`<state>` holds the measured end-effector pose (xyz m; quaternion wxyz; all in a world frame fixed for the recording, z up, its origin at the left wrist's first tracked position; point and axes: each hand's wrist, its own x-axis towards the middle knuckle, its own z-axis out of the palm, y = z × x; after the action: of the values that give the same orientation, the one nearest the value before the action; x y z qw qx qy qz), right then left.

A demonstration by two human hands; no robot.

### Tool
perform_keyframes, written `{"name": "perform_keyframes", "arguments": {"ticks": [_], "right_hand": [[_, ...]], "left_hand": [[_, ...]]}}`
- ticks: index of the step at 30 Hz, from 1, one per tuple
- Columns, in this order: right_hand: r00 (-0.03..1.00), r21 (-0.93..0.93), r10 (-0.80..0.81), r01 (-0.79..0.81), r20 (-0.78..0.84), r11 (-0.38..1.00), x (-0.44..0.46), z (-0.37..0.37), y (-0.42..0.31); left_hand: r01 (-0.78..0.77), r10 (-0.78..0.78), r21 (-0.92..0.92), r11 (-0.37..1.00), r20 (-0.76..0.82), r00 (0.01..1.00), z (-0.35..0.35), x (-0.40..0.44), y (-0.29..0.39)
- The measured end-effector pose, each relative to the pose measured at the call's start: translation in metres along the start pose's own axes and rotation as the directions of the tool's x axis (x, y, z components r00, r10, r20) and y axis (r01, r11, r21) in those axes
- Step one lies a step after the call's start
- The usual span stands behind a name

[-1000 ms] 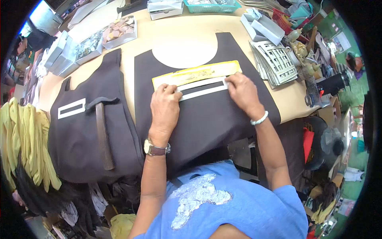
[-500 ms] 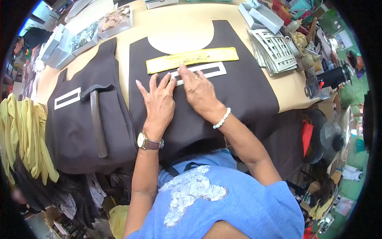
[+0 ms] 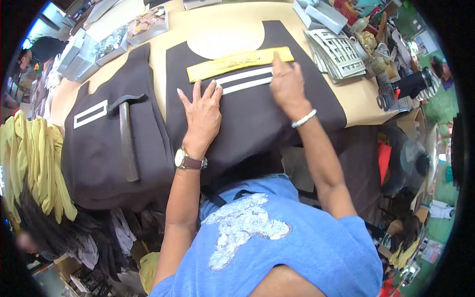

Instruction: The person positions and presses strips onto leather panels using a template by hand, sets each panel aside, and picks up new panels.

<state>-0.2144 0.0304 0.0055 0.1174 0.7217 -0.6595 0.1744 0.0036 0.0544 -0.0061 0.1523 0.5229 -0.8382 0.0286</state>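
My left hand [image 3: 204,111] lies open on a dark, bib-shaped fabric piece [image 3: 307,111], its fingers spread at the left end of a white rectangular outline strip [image 3: 245,89]. At that strip's right end rests my right hand [image 3: 288,86]. Its index finger is stretched out over the right part of a yellow, smudged band [image 3: 232,64], and the other fingers are bent. No grip on anything shows there. The yellow band lies just above the white outline. What is under the right fingers is hidden.
A hammer [image 3: 127,143] lies on a second dark piece [image 3: 94,158] beside a white rectangle [image 3: 90,120]. Boxes of small parts [image 3: 147,24] stand at the back left. White cut-out templates [image 3: 339,57] are stacked at right. Yellow cloth [image 3: 29,163] hangs at the left edge.
My right hand has moved right along the white outline to its far end, uncovering its middle. My left hand stays at the left end. The whole view has shifted slightly.
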Motion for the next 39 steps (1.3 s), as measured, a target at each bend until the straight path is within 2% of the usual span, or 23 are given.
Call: {"name": "perform_keyframes", "arguments": {"ticks": [1, 3, 5, 7, 9, 11, 13, 15, 16, 19, 20, 23, 24, 27, 29, 31, 32, 35, 36, 39], "right_hand": [[0.986, -0.004, -0.112, 0.112, -0.126, 0.994, -0.005, 0.004, -0.017], [0.988, 0.241, -0.153, 0.156, -0.030, 0.958, -0.017, 0.004, -0.069], [0.972, 0.222, -0.198, 0.223, -0.127, 0.949, -0.031, 0.013, -0.101], [0.991, 0.352, -0.134, 0.126, -0.002, 0.928, -0.034, 0.010, -0.088], [0.991, 0.275, -0.132, 0.126, 0.004, 0.953, -0.038, 0.010, -0.069], [0.996, 0.300, -0.080, 0.086, -0.031, 0.950, -0.041, 0.013, -0.047], [0.999, 0.288, -0.043, 0.044, -0.010, 0.957, -0.046, 0.006, -0.025], [1.000, 0.162, -0.009, 0.009, -0.004, 0.987, -0.048, 0.003, -0.001], [0.997, 0.207, 0.075, -0.075, 0.011, 0.975, -0.049, 0.001, 0.009], [0.998, 0.087, 0.050, -0.053, 0.042, 0.995, -0.046, -0.005, 0.015], [0.989, 0.044, 0.062, -0.069, 0.135, 0.997, -0.043, -0.010, 0.014], [0.922, -0.086, 0.102, -0.075, 0.374, 0.993, -0.013, -0.033, 0.007], [0.888, -0.062, 0.095, -0.075, 0.450, 0.995, 0.001, -0.042, 0.009], [0.983, 0.045, -0.079, 0.072, 0.164, 0.996, 0.019, -0.029, 0.008], [0.940, 0.093, -0.222, 0.204, 0.259, 0.974, 0.034, -0.002, 0.001], [0.933, 0.122, -0.209, 0.180, 0.293, 0.976, 0.052, 0.028, -0.006], [0.926, 0.162, -0.212, 0.168, 0.313, 0.972, 0.069, 0.035, -0.005], [0.953, 0.126, -0.149, 0.119, 0.264, 0.985, 0.120, 0.068, -0.007], [0.947, 0.133, -0.101, 0.063, 0.304, 0.989, 0.138, 0.075, -0.008], [0.989, 0.064, -0.004, -0.006, 0.151, 0.998, 0.166, 0.095, -0.011]], "left_hand": [[-0.007, 0.007, 0.008, 1.000, -0.006, 1.000, 0.001, 0.001, 0.000], [-0.021, 0.021, 0.033, 0.999, 0.012, 1.000, 0.000, 0.001, 0.000], [-0.046, 0.047, 0.061, 0.997, -0.021, 0.999, 0.000, 0.001, 0.001], [-0.061, 0.055, 0.148, 0.987, 0.045, 0.997, -0.003, 0.004, 0.004], [-0.079, 0.055, 0.222, 0.972, 0.110, 0.992, -0.008, 0.002, 0.008], [-0.082, 0.046, 0.289, 0.954, 0.129, 0.991, -0.008, 0.007, 0.011], [-0.083, 0.045, 0.348, 0.934, 0.115, 0.992, -0.005, 0.006, 0.015], [-0.085, 0.046, 0.383, 0.920, 0.108, 0.993, -0.006, 0.005, 0.017], [-0.091, 0.065, 0.372, 0.924, 0.082, 0.995, -0.006, 0.004, 0.018], [-0.043, -0.027, 0.478, 0.878, 0.139, 0.990, -0.014, -0.007, 0.017], [-0.027, -0.012, 0.428, 0.903, 0.088, 0.996, -0.017, -0.013, 0.012], [0.063, -0.107, 0.293, 0.954, 0.135, 0.985, -0.028, -0.017, 0.006], [0.078, -0.129, 0.261, 0.962, 0.183, 0.975, -0.034, -0.015, 0.005], [0.285, -0.292, -0.082, 0.955, -0.093, 0.952, -0.014, -0.015, -0.007], [0.333, -0.343, -0.093, 0.938, -0.132, 0.930, -0.010, -0.018, -0.011], [0.390, -0.403, -0.113, 0.914, -0.132, 0.905, 0.002, -0.022, -0.014], [0.429, -0.435, -0.098, 0.898, -0.037, 0.900, 0.003, -0.024, -0.016], [0.469, -0.470, -0.065, 0.881, -0.008, 0.882, -0.003, -0.021, -0.010], [0.471, -0.476, -0.094, 0.877, -0.039, 0.879, 0.002, -0.022, -0.013], [0.478, -0.485, -0.106, 0.872, -0.065, 0.872, 0.005, -0.022, -0.015]]}}
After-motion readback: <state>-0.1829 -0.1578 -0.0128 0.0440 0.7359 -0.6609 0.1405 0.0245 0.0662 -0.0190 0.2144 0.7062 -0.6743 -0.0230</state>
